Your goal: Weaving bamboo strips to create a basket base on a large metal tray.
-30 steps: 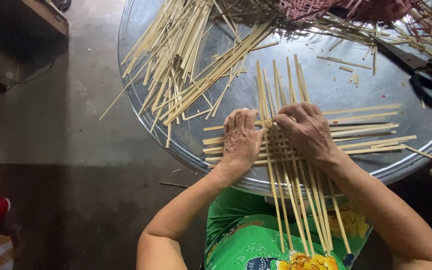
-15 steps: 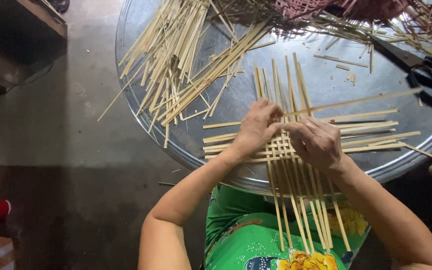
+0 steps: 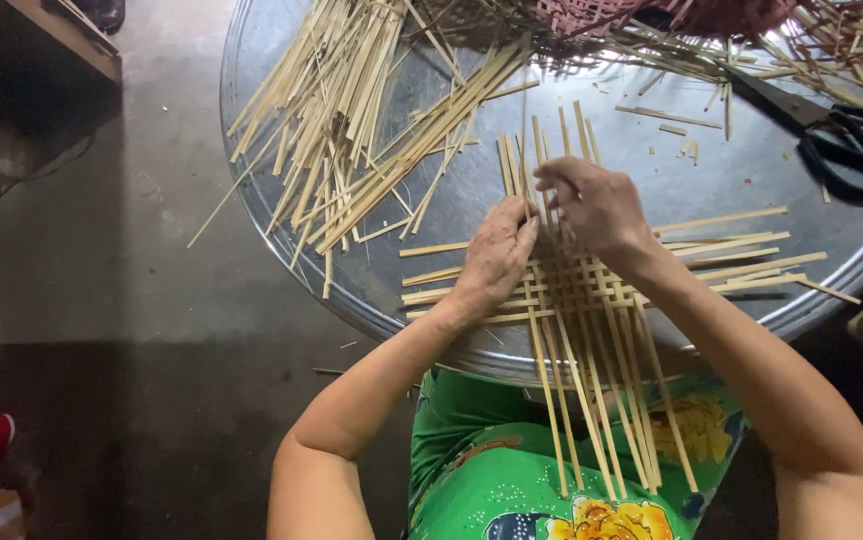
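A half-woven mat of pale bamboo strips lies on a large round metal tray, its long strips hanging over the near rim toward my lap. My left hand presses flat on the mat's left side, fingers at the upright strips. My right hand hovers over the far part of the weave, fingertips pinching the upright strips near their tops. Loose cross strips stick out to the right.
A heap of loose bamboo strips covers the tray's far left. Black scissors lie at the far right, beside a reddish woven piece. A wooden bench stands at the left over a bare concrete floor.
Both hands have moved away from me along the mat, from pressing its middle to working the upright strips at the far edge. One long cross strip held earlier now lies flat.
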